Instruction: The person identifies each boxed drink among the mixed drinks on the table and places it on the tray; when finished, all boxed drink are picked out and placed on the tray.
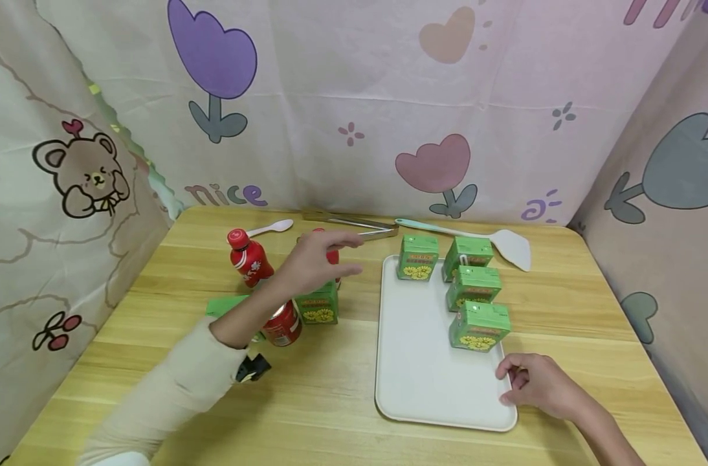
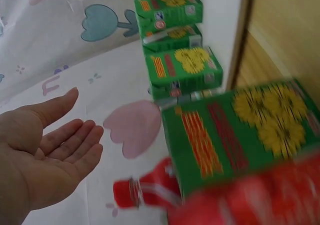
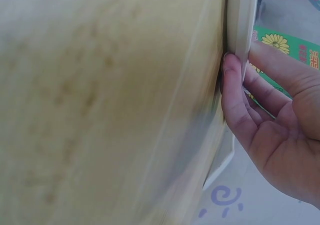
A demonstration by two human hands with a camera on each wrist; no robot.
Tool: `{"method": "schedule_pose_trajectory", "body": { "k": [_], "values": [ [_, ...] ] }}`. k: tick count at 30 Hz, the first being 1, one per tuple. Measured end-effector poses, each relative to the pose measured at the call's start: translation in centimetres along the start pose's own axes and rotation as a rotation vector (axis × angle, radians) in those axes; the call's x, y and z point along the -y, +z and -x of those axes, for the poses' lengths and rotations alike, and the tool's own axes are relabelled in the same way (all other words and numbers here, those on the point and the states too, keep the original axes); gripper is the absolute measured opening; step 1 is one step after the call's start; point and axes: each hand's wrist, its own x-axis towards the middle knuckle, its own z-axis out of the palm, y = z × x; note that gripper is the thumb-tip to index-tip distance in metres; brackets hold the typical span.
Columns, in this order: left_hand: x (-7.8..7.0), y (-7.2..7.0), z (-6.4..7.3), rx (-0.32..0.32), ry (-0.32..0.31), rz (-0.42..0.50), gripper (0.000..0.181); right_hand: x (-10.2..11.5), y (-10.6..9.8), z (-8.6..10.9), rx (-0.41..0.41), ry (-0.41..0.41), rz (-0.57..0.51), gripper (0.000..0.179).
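Observation:
My left hand (image 1: pixel 316 262) hovers with parted fingers over a green drink carton (image 1: pixel 319 307) and a red-capped bottle (image 1: pixel 333 256), which it partly hides. In the left wrist view, nothing lies in this hand's palm. My right hand (image 1: pixel 540 386) pinches the right rim of a white tray (image 1: pixel 418 369) between thumb and fingers, as the right wrist view shows too. Several green cartons with yellow flowers stand on the tray: one carton (image 1: pixel 418 259) at the back left, others, such as the front carton (image 1: pixel 480 328), along its right side.
Left of the tray stand a red bottle (image 1: pixel 250 260) and a red can (image 1: pixel 284 327), beside a green packet (image 1: pixel 221 305) partly behind my forearm. A pale spoon (image 1: pixel 281 226), metal tongs (image 1: pixel 383 231) and a white spatula (image 1: pixel 511 248) lie along the table's back, before a printed cloth.

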Motion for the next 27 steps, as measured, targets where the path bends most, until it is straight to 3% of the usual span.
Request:
{"method": "schedule_pose_trajectory", "body": {
  "k": [7,16,22,27],
  "values": [
    [1.5,-1.5,1.5,0.0,-0.038,0.004,0.038,0.1,0.0,0.1,-0.002,0.015,0.006,0.032],
    [4.5,-2.4,3.4,0.015,-0.155,0.036,0.036,0.2,0.0,0.0,0.001,0.027,0.014,0.032],
    [5.5,-2.4,3.7,0.029,-0.208,-0.025,0.038,0.2,-0.1,0.0,-0.001,0.018,0.015,0.032],
    [5.8,-2.2,3.6,0.066,-0.219,-0.022,0.04,0.2,-0.1,0.0,-0.005,0.015,0.018,0.032]
  ]
}}
